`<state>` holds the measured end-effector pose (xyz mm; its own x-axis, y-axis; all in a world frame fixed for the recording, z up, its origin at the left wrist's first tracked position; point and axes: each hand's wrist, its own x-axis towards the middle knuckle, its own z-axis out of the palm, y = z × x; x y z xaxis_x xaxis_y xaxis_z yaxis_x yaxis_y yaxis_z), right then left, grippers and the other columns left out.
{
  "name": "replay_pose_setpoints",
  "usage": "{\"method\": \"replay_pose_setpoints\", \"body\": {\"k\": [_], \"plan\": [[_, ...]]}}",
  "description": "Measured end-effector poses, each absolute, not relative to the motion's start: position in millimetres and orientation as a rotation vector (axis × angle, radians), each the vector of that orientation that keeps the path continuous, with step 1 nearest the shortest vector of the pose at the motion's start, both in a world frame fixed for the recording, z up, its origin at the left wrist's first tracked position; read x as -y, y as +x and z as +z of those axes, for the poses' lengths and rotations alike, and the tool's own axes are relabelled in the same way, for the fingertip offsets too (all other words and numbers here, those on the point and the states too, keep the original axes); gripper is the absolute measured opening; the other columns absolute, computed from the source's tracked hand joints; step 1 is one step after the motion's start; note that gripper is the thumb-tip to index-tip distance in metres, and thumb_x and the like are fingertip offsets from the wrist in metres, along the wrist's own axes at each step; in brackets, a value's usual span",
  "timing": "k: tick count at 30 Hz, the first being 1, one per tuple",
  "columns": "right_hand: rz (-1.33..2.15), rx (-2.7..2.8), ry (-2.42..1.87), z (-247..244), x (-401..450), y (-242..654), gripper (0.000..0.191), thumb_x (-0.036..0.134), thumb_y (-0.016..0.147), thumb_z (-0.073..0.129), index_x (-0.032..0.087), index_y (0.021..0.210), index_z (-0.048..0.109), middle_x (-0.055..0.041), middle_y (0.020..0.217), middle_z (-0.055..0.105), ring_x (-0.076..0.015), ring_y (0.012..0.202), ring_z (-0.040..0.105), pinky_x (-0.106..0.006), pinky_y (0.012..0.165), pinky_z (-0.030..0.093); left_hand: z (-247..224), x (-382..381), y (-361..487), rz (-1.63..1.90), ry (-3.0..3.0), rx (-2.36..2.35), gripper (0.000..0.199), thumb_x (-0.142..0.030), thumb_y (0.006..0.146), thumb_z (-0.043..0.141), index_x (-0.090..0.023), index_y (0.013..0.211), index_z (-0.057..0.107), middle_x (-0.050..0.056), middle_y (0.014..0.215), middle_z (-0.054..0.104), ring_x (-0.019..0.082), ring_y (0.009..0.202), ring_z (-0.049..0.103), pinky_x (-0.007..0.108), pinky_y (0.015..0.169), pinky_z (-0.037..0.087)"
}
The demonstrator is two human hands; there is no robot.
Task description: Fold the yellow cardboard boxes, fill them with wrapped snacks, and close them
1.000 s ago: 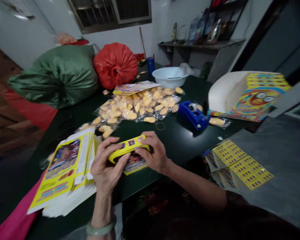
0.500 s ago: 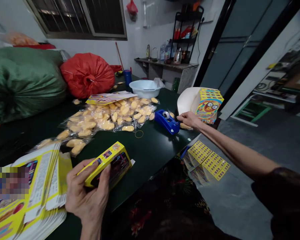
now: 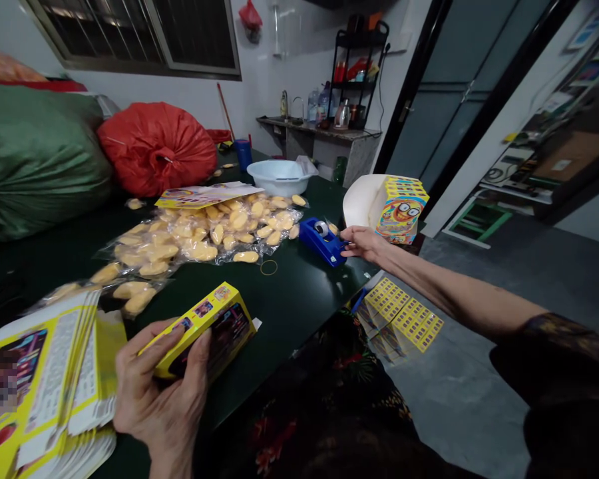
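Tabletop (image 3: 299, 299) of dark green, left hand (image 3: 160, 392) clasping yellow box (image 3: 199, 332), right hand (image 3: 362, 243) spread.

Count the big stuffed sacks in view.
2: a green sack at far left, cut off by the picture's edge, and a red sack just right of it. Others could be hidden behind them.
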<state>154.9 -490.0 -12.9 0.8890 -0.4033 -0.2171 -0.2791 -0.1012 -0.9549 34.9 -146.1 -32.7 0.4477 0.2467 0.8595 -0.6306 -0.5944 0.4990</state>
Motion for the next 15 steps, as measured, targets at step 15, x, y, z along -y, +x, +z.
{"method": "replay_pose_setpoints", "body": {"k": [15], "plan": [[-0.643, -0.26, -2.215, -84.7, 487.5, 121.2, 0.021, 0.016, 0.064, 0.05, 0.021, 0.049, 0.036, -0.0013, 0.062, 0.042, -0.0146, 0.063, 0.042, -0.03, 0.061, 0.04, -27.1, 144.1, 32.4, 1.238, 1.853, 0.316, 0.029, -0.012, 0.068, 0.076, -0.024, 0.093, 0.066, 0.004, 0.101, 0.066, 0.02, 0.089, 0.063, 0.041, 0.082, 0.052]]}}
